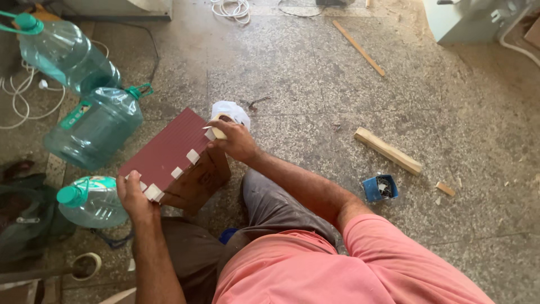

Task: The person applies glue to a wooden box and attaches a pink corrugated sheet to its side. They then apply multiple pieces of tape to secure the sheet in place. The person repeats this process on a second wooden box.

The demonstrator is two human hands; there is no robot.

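Speckled grey stone floor (315,73) fills my view, dusted with wood shavings. I see the left hand (135,197) clamped on the near corner of a flat dark-red ribbed panel (166,149), fingers curled under its edge and thumb on top. The panel lies tilted across a brown cardboard box (199,180) in front of the knees. Small white tape tabs (193,156) run along its right-hand edge. The right hand (236,141) sits at the far end of that edge, fingers pinched together on a roll of pale masking tape (218,130) pressed against the panel. A white plastic bag (230,110) rests on the floor just behind that hand.

On the left I make out three large clear green-capped water bottles (93,126) lying on their sides, close to the panel. To the right, well apart, lie a pale wooden block (388,151), a small blue box of metal bits (380,188), and farther off a thin wooden strip (358,48). White cable (230,8) coils at the top.
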